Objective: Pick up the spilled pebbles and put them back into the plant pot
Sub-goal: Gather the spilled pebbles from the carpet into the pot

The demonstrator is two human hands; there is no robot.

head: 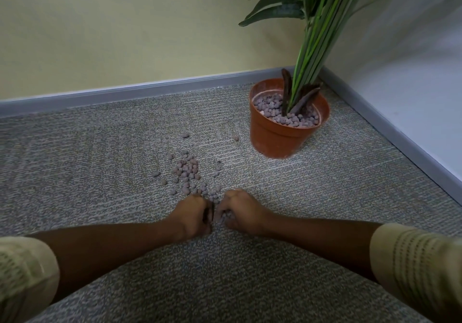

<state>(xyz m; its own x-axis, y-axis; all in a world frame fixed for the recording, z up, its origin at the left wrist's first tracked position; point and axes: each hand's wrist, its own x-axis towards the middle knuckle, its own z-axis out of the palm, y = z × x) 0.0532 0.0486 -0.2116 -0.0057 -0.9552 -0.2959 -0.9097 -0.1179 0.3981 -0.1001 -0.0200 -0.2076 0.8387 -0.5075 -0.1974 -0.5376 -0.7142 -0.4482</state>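
Small rounded grey-mauve clay pebbles (186, 171): loose scatter on the speckled grey carpet (100, 162), patch running from the knuckles away toward the wall, strays at its far edge. Left hand (193, 213) and right hand (238, 211): side by side at the patch's near end, fingers curled down among the nearest pebbles; contents of either fist hidden. Round terracotta-orange plastic plant pot (272, 138): upright, pebble-filled, forward and right of the patch, nearer the right hand, well apart from both.

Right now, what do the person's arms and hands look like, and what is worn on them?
Both hands, left hand and right hand, are bare, without gloves. The forearms are uncovered; pale beige knitted sleeves with rows of small dark stitches are pushed up near the elbows.
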